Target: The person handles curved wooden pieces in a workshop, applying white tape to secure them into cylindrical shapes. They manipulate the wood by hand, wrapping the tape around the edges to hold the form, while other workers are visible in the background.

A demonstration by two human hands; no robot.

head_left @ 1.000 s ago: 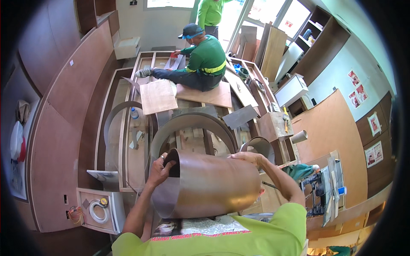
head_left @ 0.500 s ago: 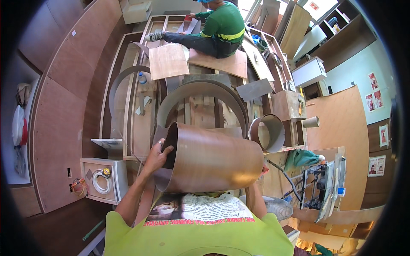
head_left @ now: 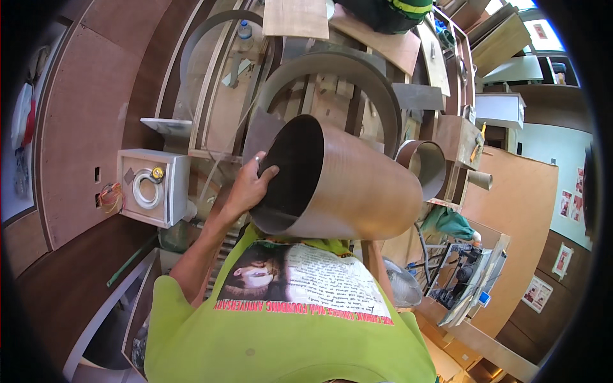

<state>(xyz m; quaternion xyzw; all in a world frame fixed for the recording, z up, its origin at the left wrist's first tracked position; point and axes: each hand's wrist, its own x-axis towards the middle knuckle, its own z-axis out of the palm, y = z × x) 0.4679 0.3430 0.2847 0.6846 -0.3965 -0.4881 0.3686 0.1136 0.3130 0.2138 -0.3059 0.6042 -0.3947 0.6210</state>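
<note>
A large roll of thin brown laminate sheet [head_left: 367, 182], wood-toned outside and dark inside, is held across in front of my chest. Its wide left end faces me, showing the hollow. My left hand [head_left: 250, 184] grips the rim at that end, thumb inside and fingers round the outer side. My right forearm [head_left: 375, 255] goes up behind the far right part of the roll, which hides the hand and its fingers. Beyond the roll, a curved grey-brown strip [head_left: 300, 68] arches over the wooden framing. A smaller open ring of brown sheet [head_left: 426, 167] stands to the right.
A white box with a coiled hose [head_left: 175, 191] is at left. A wooden frame [head_left: 217, 83] with a water bottle [head_left: 245, 30] lies ahead, where a person in dark clothes [head_left: 383, 14] sits. At right are a fan [head_left: 402, 285], a green cloth [head_left: 447, 221] and a machine [head_left: 460, 274].
The roll has tilted, its left end rising and turning more toward me, with my left hand still on its rim. The view has shifted downward, so the seated person is mostly out of frame.
</note>
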